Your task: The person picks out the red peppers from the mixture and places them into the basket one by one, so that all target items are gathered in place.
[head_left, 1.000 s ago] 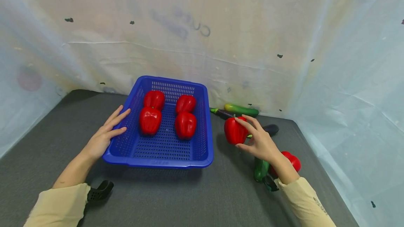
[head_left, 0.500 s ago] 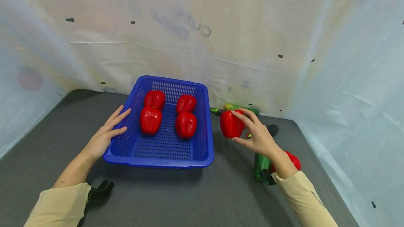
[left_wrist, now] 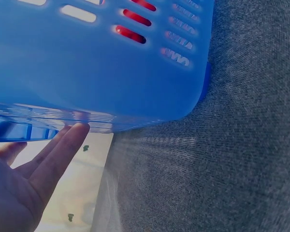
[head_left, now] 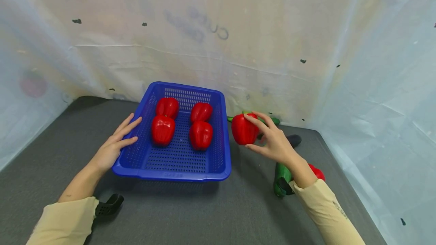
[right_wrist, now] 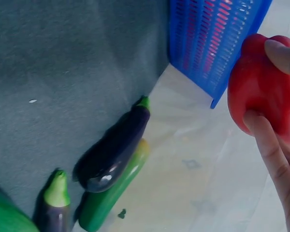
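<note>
My right hand (head_left: 276, 143) holds a red bell pepper (head_left: 243, 131) between thumb and fingers, just right of a blue perforated basket (head_left: 170, 175). The right wrist view shows the pepper (right_wrist: 261, 87) raised, thumb on one side and fingers on the other. Several red bell peppers (head_left: 163, 129) lie inside the basket in two columns. My left hand (head_left: 110, 148) rests on the basket's left rim with fingers spread. In the left wrist view its straight fingers (left_wrist: 63, 152) touch the basket wall (left_wrist: 87, 72).
An eggplant (right_wrist: 116, 150) and a green zucchini (right_wrist: 111, 193) lie by the back sheeting. A second eggplant (head_left: 294, 140), another zucchini (head_left: 282, 179) and a red bell pepper (head_left: 317, 172) lie around my right forearm, partly hidden. Plastic sheeting (head_left: 265, 48) borders the grey table (head_left: 190, 214).
My right hand has carried the bell pepper left and upward in the head view, nearer the basket's right rim. The left hand and the basket have stayed in place.
</note>
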Available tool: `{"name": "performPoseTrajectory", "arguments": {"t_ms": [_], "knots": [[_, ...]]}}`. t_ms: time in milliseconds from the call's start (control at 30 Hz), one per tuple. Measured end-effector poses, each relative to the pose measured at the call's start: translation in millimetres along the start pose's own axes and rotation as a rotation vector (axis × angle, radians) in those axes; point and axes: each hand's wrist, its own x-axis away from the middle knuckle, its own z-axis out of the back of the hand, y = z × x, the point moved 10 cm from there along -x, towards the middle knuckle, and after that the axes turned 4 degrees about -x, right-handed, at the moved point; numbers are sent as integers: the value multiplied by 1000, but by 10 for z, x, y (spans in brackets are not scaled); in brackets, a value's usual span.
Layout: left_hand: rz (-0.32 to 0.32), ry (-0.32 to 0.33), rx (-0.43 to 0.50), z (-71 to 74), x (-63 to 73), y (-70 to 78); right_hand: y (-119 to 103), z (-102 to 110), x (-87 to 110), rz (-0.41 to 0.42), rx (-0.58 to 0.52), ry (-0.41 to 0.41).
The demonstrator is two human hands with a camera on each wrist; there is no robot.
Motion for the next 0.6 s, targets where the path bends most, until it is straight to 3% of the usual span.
{"name": "performPoseTrajectory", "arguments": {"t_ms": [600], "knots": [[2, 4, -3, -1, -2, 4, -279, -35, -344, 17, -68, -28]]}}
